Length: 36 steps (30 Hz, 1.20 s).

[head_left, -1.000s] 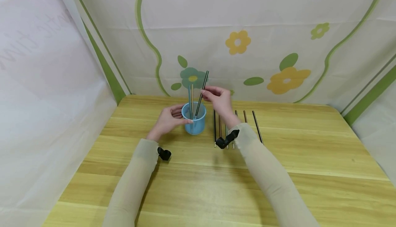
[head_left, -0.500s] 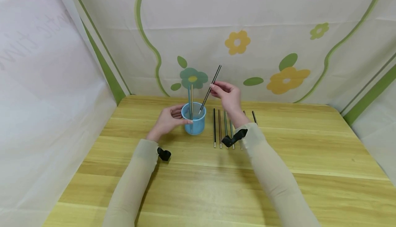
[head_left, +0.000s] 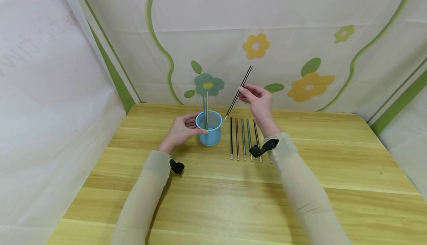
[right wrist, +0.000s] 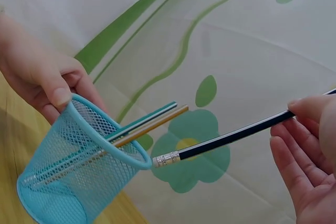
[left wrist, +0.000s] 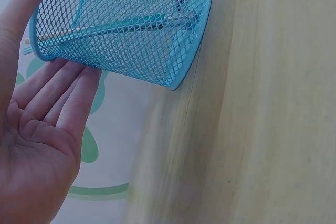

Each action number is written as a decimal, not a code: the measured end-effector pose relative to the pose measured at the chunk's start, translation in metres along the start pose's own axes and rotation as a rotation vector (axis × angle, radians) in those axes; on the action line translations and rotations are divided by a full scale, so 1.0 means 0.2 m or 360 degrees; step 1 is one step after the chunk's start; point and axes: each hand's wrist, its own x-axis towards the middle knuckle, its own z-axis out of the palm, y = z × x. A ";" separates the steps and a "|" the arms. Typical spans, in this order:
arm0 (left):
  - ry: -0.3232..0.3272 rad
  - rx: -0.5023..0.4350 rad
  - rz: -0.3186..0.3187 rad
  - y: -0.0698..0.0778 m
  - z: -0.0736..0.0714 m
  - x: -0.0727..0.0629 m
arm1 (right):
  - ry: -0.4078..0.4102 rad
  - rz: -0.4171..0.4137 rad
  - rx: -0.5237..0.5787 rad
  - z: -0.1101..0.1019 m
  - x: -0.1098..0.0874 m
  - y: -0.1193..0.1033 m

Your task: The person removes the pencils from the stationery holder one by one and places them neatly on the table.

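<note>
The blue mesh pencil cup (head_left: 211, 137) stands upright on the table, gripped at its left side by my left hand (head_left: 180, 129), thumb in front at the rim and fingers behind. Inside it lean two pencils, one teal (right wrist: 152, 119) and one gold (right wrist: 157, 129). My right hand (head_left: 258, 102) pinches a black pencil with pale stripes (head_left: 239, 91) between thumb and fingers. That pencil slants in the air just right of the cup, its metal-banded eraser end (right wrist: 167, 159) pointing down and left, outside the rim.
Right of the cup, several pencils lie side by side on the wooden table (head_left: 207, 208), including a black one (head_left: 231, 137) and a brown one (head_left: 237, 139). The right forearm covers part of the row. A flower-patterned curtain (head_left: 213, 45) hangs behind the table.
The black pencil has come out of the cup, moving up and to the right with my right hand. My left hand and the cup have stayed put.
</note>
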 end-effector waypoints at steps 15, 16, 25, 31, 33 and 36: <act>-0.0006 0.0000 0.0006 0.00 0.00 0.00 | 0.0029 0.0035 -0.0009 -0.17 0.00 0.01; -0.0006 0.0001 0.0008 0.00 0.00 0.00 | 0.0028 0.0038 -0.0013 -0.18 0.00 0.01; -0.0010 0.0002 0.0012 0.00 0.00 0.00 | 0.0047 0.0076 -0.0082 -0.28 -0.02 0.02; -0.0009 0.0001 0.0008 0.00 0.00 0.00 | 0.0053 0.0088 -0.0044 -0.33 -0.04 0.02; -0.0008 0.0004 0.0012 0.00 0.00 0.00 | 0.0058 0.0088 -0.0028 -0.35 -0.04 0.02; -0.0005 0.0010 0.0013 -0.01 0.00 0.00 | 0.0073 0.0089 -0.0017 -0.38 -0.04 0.03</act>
